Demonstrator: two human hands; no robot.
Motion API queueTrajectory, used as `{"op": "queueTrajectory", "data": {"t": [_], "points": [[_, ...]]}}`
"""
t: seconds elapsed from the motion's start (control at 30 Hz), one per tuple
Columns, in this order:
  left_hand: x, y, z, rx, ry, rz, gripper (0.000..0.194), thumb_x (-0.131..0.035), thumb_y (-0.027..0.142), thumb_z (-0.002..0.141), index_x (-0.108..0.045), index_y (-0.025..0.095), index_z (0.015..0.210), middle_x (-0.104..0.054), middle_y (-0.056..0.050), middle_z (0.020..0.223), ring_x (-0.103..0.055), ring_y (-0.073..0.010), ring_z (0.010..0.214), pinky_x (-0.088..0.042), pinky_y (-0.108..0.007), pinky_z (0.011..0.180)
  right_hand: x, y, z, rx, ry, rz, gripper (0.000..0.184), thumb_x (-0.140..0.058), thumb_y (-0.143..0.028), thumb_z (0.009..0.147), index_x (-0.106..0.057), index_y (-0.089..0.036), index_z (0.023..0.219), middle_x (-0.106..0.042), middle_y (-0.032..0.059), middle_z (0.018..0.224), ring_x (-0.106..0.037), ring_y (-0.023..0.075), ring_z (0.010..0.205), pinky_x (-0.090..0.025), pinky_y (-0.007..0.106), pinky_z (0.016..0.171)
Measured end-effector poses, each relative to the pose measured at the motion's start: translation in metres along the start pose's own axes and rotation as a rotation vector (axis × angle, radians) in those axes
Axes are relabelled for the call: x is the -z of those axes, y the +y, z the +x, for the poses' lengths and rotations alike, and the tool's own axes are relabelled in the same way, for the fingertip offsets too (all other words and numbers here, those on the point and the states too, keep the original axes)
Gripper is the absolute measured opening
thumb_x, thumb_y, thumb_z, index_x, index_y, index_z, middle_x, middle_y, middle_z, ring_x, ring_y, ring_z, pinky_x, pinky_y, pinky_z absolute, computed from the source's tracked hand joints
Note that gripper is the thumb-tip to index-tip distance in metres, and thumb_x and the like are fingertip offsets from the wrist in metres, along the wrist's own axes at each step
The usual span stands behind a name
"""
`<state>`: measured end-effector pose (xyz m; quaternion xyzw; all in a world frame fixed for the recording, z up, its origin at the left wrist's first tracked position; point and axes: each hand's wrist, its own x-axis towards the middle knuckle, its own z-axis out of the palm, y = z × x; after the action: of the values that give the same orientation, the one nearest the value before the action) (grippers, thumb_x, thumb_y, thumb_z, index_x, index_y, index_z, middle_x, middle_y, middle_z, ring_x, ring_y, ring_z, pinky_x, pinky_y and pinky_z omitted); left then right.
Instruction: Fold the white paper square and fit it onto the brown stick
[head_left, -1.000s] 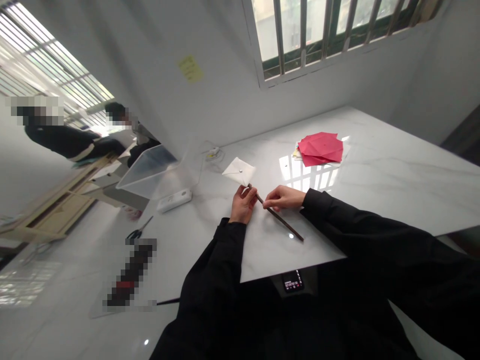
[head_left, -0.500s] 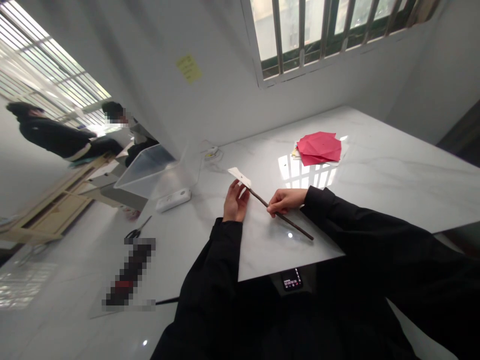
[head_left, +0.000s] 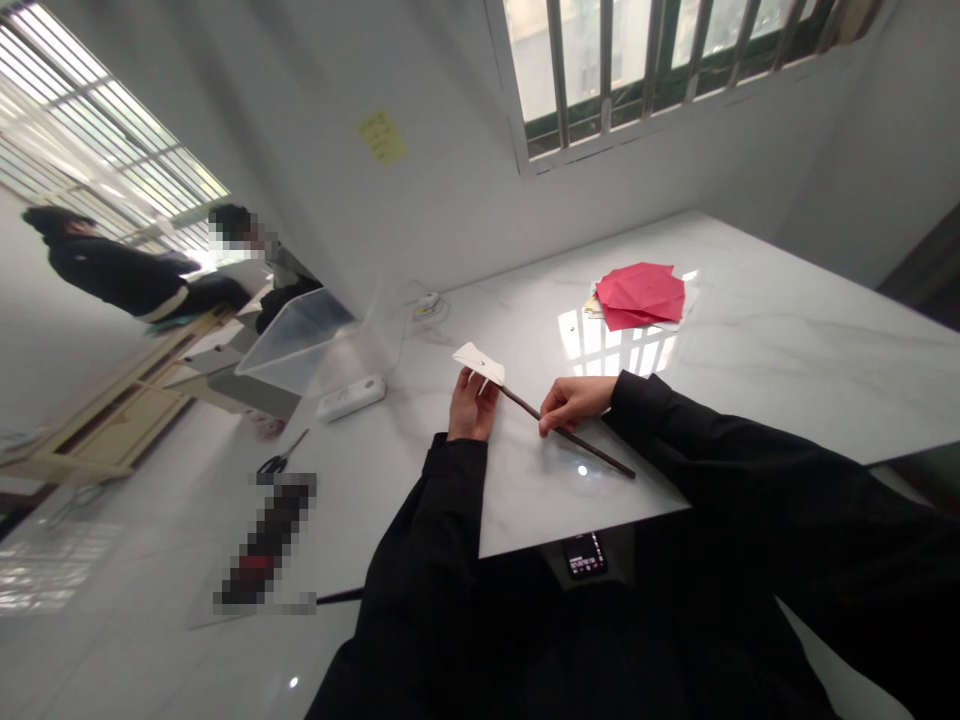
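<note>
On marble table (head_left: 787, 340), right hand (head_left: 574, 403) pinching stick (head_left: 596, 453), left hand (head_left: 472, 405) open, paper (head_left: 476, 362) turned wider

On the tabletop (head_left: 780, 400), a stack of paper sheets (head_left: 641, 297) lies at the upper right, a clear plastic bin (head_left: 300, 345) stands left beside a power strip (head_left: 350, 398), and a stick (head_left: 592, 450) sits centre, between them.

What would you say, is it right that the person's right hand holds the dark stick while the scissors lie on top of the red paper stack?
Not quite: the scissors are not on the red paper stack. The head view shows them on the marble table, off to the left, below the white power strip. The rest stands: the right hand holds the dark stick.
</note>
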<state>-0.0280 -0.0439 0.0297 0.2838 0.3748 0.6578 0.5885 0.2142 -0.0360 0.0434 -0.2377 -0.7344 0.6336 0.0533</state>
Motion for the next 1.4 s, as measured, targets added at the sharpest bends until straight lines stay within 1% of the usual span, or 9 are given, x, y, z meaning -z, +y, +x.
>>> {"op": "queueTrajectory", "data": {"t": [0.1,0.27,0.37,0.47,0.6,0.7,0.87,1.17,1.4], "points": [[0.000,0.000,0.000,-0.002,-0.001,-0.003,0.045,-0.096,0.027,0.068,-0.073,0.022,0.106,-0.075,0.000,0.097,-0.073,-0.0147,0.095,-0.057,-0.026,0.085,0.000,0.002,0.004,-0.013,0.152,0.089,0.042,-0.077,-0.052,0.091,-0.080,-0.013,0.107,-0.065,-0.0019,0.068,-0.047,0.0069,0.052,-0.036,0.022,0.050],[-0.005,0.000,-0.001,0.032,0.000,-0.033,0.038,-0.093,0.027,0.072,-0.073,0.019,0.103,-0.076,-0.002,0.096,-0.073,-0.0150,0.090,-0.057,-0.026,0.084,0.001,0.000,0.021,0.001,0.440,0.556,0.027,-0.069,-0.037,0.102,-0.072,-0.014,0.117,-0.071,0.0030,0.084,-0.059,0.0072,0.061,-0.050,0.017,0.056],[-0.007,-0.001,-0.001,0.053,-0.004,-0.043,0.032,-0.091,0.025,0.075,-0.072,0.018,0.100,-0.075,-0.001,0.090,-0.072,-0.0137,0.084,-0.057,-0.025,0.080,0.006,-0.004,0.036,-0.027,0.466,0.806,0.025,-0.058,-0.032,0.109,-0.067,-0.011,0.118,-0.074,0.0081,0.090,-0.068,0.0093,0.068,-0.059,0.018,0.067],[-0.006,-0.002,-0.001,0.065,0.006,-0.039,0.029,-0.089,0.024,0.077,-0.072,0.018,0.099,-0.075,-0.001,0.089,-0.071,-0.0134,0.082,-0.056,-0.025,0.079,0.009,-0.009,0.051,-0.001,0.436,0.957,0.025,-0.053,-0.030,0.111,-0.066,-0.009,0.116,-0.073,0.0081,0.085,-0.071,0.0103,0.070,-0.061,0.019,0.071],[-0.004,-0.003,0.001,0.064,0.003,-0.025,0.031,-0.090,0.026,0.076,-0.072,0.017,0.100,-0.074,-0.001,0.089,-0.070,-0.0132,0.080,-0.054,-0.025,0.075,0.006,-0.011,0.064,0.011,0.461,0.979,0.010,-0.060,-0.020,0.107,-0.062,-0.011,0.104,-0.069,0.0045,0.076,-0.069,0.0099,0.063,-0.060,0.017,0.064],[-0.003,-0.004,0.001,0.057,-0.033,-0.013,0.036,-0.091,0.028,0.075,-0.073,0.017,0.104,-0.074,-0.001,0.089,-0.070,-0.0131,0.079,-0.054,-0.024,0.074,0.004,-0.010,0.066,0.000,0.472,0.958,0.009,-0.062,-0.017,0.105,-0.060,-0.012,0.097,-0.068,0.0038,0.075,-0.065,0.0089,0.058,-0.060,0.018,0.059],[-0.006,-0.005,0.001,0.036,-0.080,0.005,0.039,-0.092,0.027,0.073,-0.073,0.017,0.105,-0.076,-0.003,0.091,-0.070,-0.0140,0.079,-0.054,-0.025,0.073,0.001,-0.007,0.064,0.090,0.470,0.999,0.001,-0.065,-0.010,0.101,-0.065,-0.011,0.101,-0.068,0.0037,0.079,-0.066,0.0080,0.063,-0.059,0.016,0.062],[-0.006,-0.008,0.004,0.003,-0.074,0.079,0.038,-0.086,0.027,0.079,-0.074,0.017,0.114,-0.077,-0.006,0.095,-0.067,-0.0144,0.073,-0.049,-0.025,0.065,0.000,-0.003,0.066,0.159,0.519,1.065,0.012,-0.072,-0.003,0.091,-0.070,-0.013,0.097,-0.067,0.0023,0.083,-0.060,0.0071,0.069,-0.055,0.013,0.060],[-0.007,-0.011,0.008,-0.005,-0.074,0.069,0.028,-0.086,0.020,0.076,-0.075,0.015,0.102,-0.076,-0.005,0.090,-0.067,-0.0141,0.075,-0.048,-0.024,0.064,0.000,-0.001,0.067,0.196,0.547,1.087,0.012,-0.073,-0.003,0.088,-0.070,-0.013,0.094,-0.063,0.0012,0.081,-0.054,0.0062,0.068,-0.049,0.013,0.058]]}}
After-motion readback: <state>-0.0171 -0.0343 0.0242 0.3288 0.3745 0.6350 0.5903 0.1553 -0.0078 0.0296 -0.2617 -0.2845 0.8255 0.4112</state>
